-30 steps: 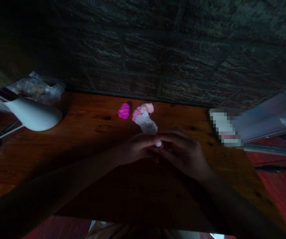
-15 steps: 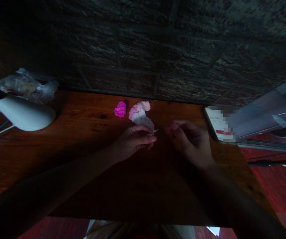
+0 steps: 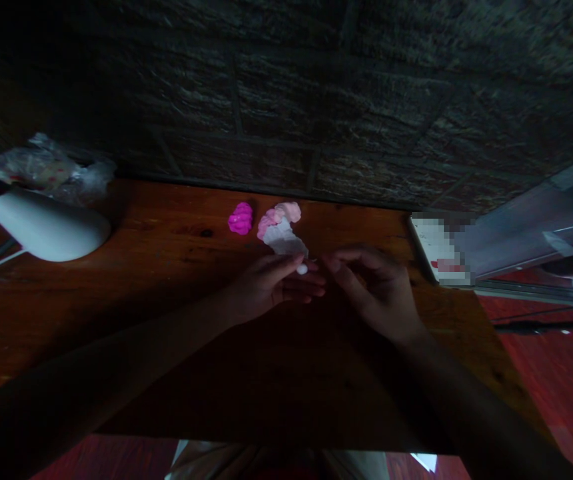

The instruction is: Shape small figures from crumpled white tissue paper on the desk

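Note:
A small white ball point(image 3: 302, 269), perhaps of clay, rests on the fingers of my left hand point(image 3: 269, 285), with the thumb against it and the other fingers stretched out. Close by on the right, my right hand point(image 3: 379, 290) is closed in a pinch; whatever is between its fingertips is too dark to make out. Just beyond the left hand lies a flattened, crumpled white piece point(image 3: 285, 238), its near end partly hidden by the fingers. A light pink lump point(image 3: 289, 212) touches its far end. Left of them sits a bright magenta lump point(image 3: 240, 219).
The wooden table point(image 3: 166, 247) meets a dark brick wall point(image 3: 266, 100) at the back. A white lamp-like object point(image 3: 56, 227) and a crumpled clear plastic bag point(image 3: 61, 170) stand left. A phone point(image 3: 434, 243) with a lit screen leans at the right.
My left fingers have opened out, and the white ball now shows on them. My right hand has come slightly left, nearer to the left fingers.

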{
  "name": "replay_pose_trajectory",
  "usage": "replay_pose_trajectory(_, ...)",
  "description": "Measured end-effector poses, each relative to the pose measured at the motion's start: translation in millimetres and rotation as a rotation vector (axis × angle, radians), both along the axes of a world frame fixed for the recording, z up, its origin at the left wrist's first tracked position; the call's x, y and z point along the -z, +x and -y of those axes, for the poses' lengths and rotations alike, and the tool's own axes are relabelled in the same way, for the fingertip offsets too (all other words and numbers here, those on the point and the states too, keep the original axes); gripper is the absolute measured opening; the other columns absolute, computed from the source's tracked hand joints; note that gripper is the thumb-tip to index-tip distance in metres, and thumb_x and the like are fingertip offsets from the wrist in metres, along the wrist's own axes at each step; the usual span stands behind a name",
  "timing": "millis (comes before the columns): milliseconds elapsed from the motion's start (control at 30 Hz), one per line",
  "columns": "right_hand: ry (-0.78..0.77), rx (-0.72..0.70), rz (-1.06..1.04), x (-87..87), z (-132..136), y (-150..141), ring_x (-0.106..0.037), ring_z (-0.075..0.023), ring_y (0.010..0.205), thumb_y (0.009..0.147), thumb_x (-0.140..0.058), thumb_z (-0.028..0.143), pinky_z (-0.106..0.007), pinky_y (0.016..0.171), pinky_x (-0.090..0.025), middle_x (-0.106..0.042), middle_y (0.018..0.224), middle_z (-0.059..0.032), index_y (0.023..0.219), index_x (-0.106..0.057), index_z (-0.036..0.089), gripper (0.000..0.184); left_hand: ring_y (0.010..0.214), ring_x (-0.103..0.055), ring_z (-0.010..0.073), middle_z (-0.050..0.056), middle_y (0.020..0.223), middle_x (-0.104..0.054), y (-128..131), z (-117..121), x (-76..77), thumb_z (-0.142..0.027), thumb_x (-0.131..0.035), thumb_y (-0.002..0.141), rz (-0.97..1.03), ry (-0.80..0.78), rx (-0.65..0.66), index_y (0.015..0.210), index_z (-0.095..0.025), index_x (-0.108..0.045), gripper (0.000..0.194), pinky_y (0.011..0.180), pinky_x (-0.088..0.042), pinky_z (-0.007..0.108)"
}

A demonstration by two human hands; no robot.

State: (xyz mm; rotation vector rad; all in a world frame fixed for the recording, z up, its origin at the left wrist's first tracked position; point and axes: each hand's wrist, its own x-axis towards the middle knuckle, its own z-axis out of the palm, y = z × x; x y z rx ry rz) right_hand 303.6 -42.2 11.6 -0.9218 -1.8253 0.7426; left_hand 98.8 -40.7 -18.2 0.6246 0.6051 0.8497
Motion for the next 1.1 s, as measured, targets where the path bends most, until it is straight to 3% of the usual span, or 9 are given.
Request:
replay_pose_trajectory(267,0.075,-0.134,0.102,2.7,1,-4,-0.074,-0.0192,0.102,0.09,-0.078,0.019,-0.033,0.09,-0.06,-0.077,0.113,-0.0069,0.117,-0.075,0.023,0.028,0.076,-0.075,0.0145,0.004,0.089,-0.076,4,4,0.9,-0.028,-0.074,0.096,0.023,0.089,-0.047,0.104,-0.014,-0.073,0.016,0.07,-0.066,0.026)
replay_pose_trajectory(467,0.055,-0.12,0.108,8.6,1,-5,-0.074,-0.0202,0.105,0.092,-0.075,0.018,-0.035,0.092,-0.06,-0.076,0.115,-0.0086,0.106,-0.077,0.024,0.016,0.086,-0.073,0.017,0.008,0.099,-0.077,4,6,1.0,-0.036,-0.084,0.087,-0.015,0.175,0.012,0.103,-0.014,-0.076,0.029,0.073,-0.065,0.028)
replay_pose_trajectory(633,0.068,-0.116,0.14,8.2,3,-5,-0.074,-0.0203,0.1,0.09,-0.076,0.016,-0.033,0.085,-0.06,-0.076,0.11,-0.0095,0.111,-0.075,0.021,0.022,0.089,-0.074,0.0169,0.008,0.102,-0.077,1,5,4.4,-0.036,-0.09,0.08,-0.07,0.189,0.043,0.099,-0.015,-0.08,0.03,0.076,-0.064,0.028)
replay_pose_trajectory(767,0.128,-0.182,0.15,8.0,2,-5,-0.072,-0.021,0.112,0.093,-0.071,0.014,-0.036,0.095,-0.059,-0.074,0.121,-0.0101,0.121,-0.073,0.024,0.03,0.086,-0.074,0.0157,0.007,0.099,-0.078,1,5,6.0,-0.036,-0.092,0.077,-0.099,0.184,0.055,0.099,-0.016,-0.081,0.032,0.078,-0.063,0.028)
replay_pose_trajectory(967,0.135,-0.19,0.168,5.2,4,-6,-0.073,-0.0204,0.107,0.093,-0.073,0.018,-0.034,0.093,-0.06,-0.076,0.115,-0.0103,0.113,-0.074,0.022,0.021,0.08,-0.073,0.0183,0.008,0.089,-0.076,2,6,2.3,-0.046,-0.084,0.084,-0.131,0.201,0.047,0.09,-0.013,-0.077,0.034,0.073,-0.063,0.031)
replay_pose_trajectory(1100,0.118,-0.16,0.177,5.1,4,-5,-0.074,-0.0208,0.104,0.093,-0.074,0.021,-0.034,0.09,-0.06,-0.077,0.112,-0.0094,0.115,-0.073,0.023,0.022,0.08,-0.073,0.0179,0.01,0.099,-0.077,2,7,1.8,-0.043,-0.077,0.091,-0.092,0.189,0.07,0.096,-0.013,-0.077,0.03,0.072,-0.063,0.032)
